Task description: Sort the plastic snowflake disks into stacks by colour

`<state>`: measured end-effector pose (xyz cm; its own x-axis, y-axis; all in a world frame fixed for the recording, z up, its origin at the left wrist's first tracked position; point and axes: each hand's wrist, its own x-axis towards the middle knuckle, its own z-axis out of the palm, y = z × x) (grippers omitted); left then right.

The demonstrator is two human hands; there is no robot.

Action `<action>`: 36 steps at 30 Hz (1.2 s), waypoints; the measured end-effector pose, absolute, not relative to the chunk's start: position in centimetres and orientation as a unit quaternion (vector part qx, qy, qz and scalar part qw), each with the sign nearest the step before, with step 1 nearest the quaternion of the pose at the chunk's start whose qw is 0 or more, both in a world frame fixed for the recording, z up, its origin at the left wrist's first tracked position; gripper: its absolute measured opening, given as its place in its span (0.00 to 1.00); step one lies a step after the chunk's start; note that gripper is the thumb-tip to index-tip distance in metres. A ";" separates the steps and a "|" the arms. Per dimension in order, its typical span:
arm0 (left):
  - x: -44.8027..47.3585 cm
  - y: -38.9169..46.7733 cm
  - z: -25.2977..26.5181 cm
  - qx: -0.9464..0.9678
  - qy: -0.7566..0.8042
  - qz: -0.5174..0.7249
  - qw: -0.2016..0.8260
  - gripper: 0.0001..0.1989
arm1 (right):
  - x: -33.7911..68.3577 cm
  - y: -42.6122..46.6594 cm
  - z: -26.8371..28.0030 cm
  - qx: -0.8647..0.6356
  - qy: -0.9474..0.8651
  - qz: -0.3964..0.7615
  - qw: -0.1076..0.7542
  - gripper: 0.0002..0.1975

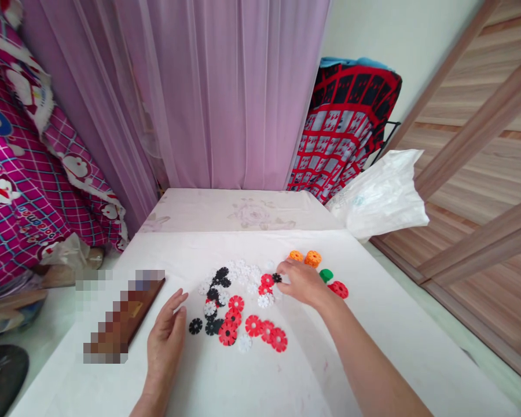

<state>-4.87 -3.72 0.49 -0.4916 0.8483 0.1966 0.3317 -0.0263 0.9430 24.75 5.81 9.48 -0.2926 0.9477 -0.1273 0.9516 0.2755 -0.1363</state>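
Notched plastic building discs in red, black and white lie spread over the table. My right hand reaches to the far side of the spread, its fingertips closed on a black disc. Right beside those fingertips are red discs and a white disc. My left hand rests at the left of the pile, fingers apart and holding nothing; nearest to it is a single black disc. Toward the front lie several larger red discs and one white disc.
Beyond my right hand stand orange disc stacks, a green piece and red discs. A brown, partly blurred case lies on the left of the white-covered table. A white plastic bag is at the far right corner.
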 end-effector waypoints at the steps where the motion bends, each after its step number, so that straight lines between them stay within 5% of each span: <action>1: -4.8 -3.7 0.5 0.452 0.659 0.555 0.230 0.18 | 26.2 5.9 9.7 0.621 0.779 -0.087 0.011 0.11; 23: -4.8 -3.9 0.5 0.468 0.654 0.549 0.225 0.17 | 29.9 6.4 8.8 0.665 0.739 -0.081 0.063 0.11; 36: -4.8 -3.6 -0.1 0.471 0.651 0.554 0.220 0.17 | 15.9 7.2 6.8 0.463 0.874 -0.123 -0.086 0.17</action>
